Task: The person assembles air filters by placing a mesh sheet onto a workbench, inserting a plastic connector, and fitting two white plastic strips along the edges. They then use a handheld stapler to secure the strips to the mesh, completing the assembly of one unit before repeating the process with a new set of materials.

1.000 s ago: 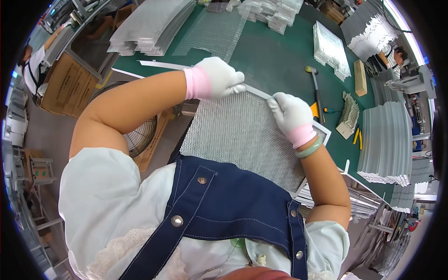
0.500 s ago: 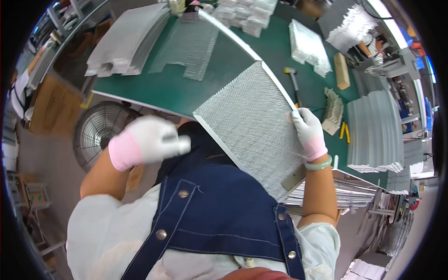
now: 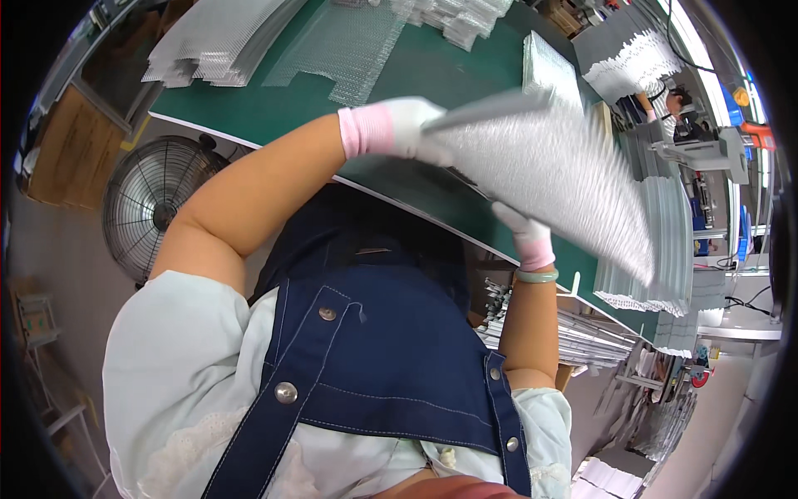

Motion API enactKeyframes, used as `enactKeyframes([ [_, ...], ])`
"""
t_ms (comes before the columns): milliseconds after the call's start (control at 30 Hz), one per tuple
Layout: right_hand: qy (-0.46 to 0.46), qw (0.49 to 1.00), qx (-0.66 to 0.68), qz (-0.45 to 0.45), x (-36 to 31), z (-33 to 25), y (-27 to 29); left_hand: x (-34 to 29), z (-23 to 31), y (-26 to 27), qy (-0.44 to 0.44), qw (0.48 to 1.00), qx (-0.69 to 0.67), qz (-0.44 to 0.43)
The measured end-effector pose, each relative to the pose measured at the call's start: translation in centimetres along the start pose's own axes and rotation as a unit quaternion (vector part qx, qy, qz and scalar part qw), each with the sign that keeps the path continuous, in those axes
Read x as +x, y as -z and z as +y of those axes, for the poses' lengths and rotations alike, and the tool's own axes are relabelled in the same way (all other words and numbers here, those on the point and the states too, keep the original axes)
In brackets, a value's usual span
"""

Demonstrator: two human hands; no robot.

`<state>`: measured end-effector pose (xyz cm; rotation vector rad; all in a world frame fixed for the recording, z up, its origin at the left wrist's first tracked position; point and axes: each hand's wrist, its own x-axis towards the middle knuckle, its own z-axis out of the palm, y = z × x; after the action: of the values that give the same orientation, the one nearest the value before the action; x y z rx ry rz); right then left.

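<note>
A silver mesh filter panel (image 3: 549,170), blurred by motion, is tilted over the right part of the green table (image 3: 399,187). A grey frame strip (image 3: 495,108) shows along its upper edge. My left hand (image 3: 411,131), in a white glove with a pink cuff, is closed on the panel's left corner; its fingertips are partly hidden. At the lower edge, my right hand (image 3: 524,229), gloved the same way, grips the panel, with some fingers behind it. A pale green bangle (image 3: 537,276) circles my right wrist.
Stacked mesh sheets (image 3: 220,41) lie at the table's far left, beside a loose cut-out sheet (image 3: 345,50). Grey panels (image 3: 669,249) are stacked at the right. A floor fan (image 3: 158,212) stands left of the table. Another person (image 3: 665,104) is at the far right.
The panel has swung up and to the right, over the table. My left hand has moved from beside my body to the panel's left corner. The long white strip no longer shows beyond the panel.
</note>
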<state>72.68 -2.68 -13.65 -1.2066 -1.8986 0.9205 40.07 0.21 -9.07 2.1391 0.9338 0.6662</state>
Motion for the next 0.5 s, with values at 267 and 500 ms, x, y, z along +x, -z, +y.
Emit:
enactKeyframes([
  [267,-0.119,0.990,-0.043,-0.055,2.7,2.8,-3.6,-2.5,-8.4,-4.5,-0.070,0.977,0.191,0.070],
  [500,-0.033,0.997,-0.048,-0.052,1.8,3.1,-3.6,-2.1,-8.5,-4.3,-0.015,0.980,0.196,0.031],
])
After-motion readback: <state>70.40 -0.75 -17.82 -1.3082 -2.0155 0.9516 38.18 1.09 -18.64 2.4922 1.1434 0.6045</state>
